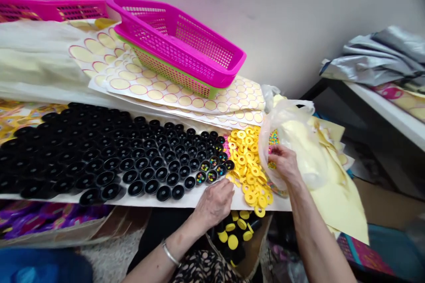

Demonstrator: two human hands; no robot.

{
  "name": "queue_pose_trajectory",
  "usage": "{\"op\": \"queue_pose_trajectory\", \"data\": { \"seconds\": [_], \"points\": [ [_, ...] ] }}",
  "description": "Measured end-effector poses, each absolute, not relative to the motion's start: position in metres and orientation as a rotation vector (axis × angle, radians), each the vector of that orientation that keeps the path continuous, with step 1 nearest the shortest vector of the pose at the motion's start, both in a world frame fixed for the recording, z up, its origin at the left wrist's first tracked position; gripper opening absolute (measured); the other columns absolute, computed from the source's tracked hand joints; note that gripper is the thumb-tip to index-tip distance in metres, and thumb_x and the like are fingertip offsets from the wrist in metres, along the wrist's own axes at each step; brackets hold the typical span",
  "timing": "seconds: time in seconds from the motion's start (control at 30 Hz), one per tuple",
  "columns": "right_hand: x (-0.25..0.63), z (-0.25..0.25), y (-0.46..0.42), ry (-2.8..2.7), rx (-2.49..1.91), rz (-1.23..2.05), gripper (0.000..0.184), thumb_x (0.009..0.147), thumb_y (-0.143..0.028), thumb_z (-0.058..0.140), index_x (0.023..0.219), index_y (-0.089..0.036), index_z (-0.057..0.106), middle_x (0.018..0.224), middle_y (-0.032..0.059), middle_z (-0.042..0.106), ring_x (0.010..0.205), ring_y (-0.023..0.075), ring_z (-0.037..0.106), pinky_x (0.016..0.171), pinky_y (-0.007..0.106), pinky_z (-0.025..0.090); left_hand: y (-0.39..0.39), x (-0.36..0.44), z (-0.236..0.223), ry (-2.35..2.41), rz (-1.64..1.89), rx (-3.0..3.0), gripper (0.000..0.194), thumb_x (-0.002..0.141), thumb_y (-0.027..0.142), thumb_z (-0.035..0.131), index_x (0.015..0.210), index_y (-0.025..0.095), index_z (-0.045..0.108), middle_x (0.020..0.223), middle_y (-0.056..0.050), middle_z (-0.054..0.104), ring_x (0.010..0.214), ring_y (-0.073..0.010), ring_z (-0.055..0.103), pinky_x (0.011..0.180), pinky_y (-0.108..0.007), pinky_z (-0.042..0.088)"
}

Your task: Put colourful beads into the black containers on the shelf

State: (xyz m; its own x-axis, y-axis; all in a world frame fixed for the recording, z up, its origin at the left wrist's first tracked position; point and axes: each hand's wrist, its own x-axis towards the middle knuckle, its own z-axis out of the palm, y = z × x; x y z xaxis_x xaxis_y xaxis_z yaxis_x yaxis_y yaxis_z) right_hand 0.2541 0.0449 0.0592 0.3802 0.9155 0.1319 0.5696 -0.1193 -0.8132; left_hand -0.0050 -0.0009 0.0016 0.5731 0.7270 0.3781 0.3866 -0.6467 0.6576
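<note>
My right hand reaches into the mouth of a clear plastic bag, fingers pinched together by the small multicoloured beads inside. What the fingertips hold, if anything, is hidden. At the table's front edge, my left hand rests with curled fingers, and its inside faces away. Just beyond it stand round black cups in packed rows. A few cups nearest my left hand contain coloured beads. Between my hands lies a heap of yellow plastic rings, with some pink bits at its left side.
A pink basket sits in a green one on sheets of round stickers by the wall. Below the table edge, a box holds black pieces with yellow caps. A shelf with silvery bags stands right.
</note>
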Motion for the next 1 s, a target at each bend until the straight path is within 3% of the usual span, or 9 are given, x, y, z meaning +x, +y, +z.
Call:
{"op": "queue_pose_trajectory", "data": {
  "seconds": [0.13,0.27,0.5,0.77,1.0],
  "points": [
    [0.253,0.068,0.028,-1.106,-1.603,0.565,0.023,0.060,-0.029,0.071,0.078,-0.018,0.065,0.077,0.0014,0.065,0.072,0.0168,0.060,0.067,0.031,0.050,0.001,-0.003,0.000,0.885,0.873,2.274,0.012,0.090,0.015,0.037,0.082,0.019,0.045,0.082,-0.003,0.052,0.077,-0.0142,0.051,0.067,-0.027,0.042],
    [0.233,0.087,0.015,-0.993,-1.407,0.656,0.022,0.057,-0.022,0.077,0.076,-0.019,0.067,0.077,0.0004,0.065,0.073,0.0155,0.059,0.064,0.028,0.049,0.000,-0.002,0.001,0.891,0.868,2.279,0.011,0.090,0.015,0.037,0.083,0.019,0.045,0.082,-0.003,0.052,0.076,-0.0142,0.051,0.067,-0.027,0.042],
    [0.164,0.102,0.027,-1.446,-1.438,0.708,0.015,0.069,-0.024,0.069,0.084,-0.022,0.066,0.082,0.0015,0.065,0.076,0.0175,0.058,0.071,0.031,0.047,-0.005,-0.003,0.002,0.892,0.866,2.311,0.012,0.089,0.016,0.037,0.082,0.018,0.046,0.082,-0.004,0.053,0.076,-0.0142,0.052,0.067,-0.027,0.044],
    [0.113,0.092,0.071,-2.256,-1.606,0.230,0.016,0.081,-0.014,0.050,0.084,-0.020,0.064,0.083,0.0045,0.062,0.084,0.0206,0.050,0.074,0.032,0.039,-0.005,-0.003,-0.002,0.904,0.848,2.280,0.012,0.084,0.011,0.039,0.085,0.017,0.050,0.086,-0.004,0.055,0.079,-0.0156,0.054,0.068,-0.027,0.046],
    [0.089,0.103,0.081,-2.775,-1.666,-0.231,0.016,0.072,-0.009,0.055,0.082,-0.018,0.065,0.089,0.0106,0.058,0.087,0.0260,0.045,0.066,0.035,0.031,-0.005,-0.003,0.001,0.890,0.837,2.288,0.012,0.080,0.009,0.042,0.084,0.016,0.052,0.088,-0.006,0.056,0.085,-0.0183,0.055,0.074,-0.030,0.048]
  ]
}}
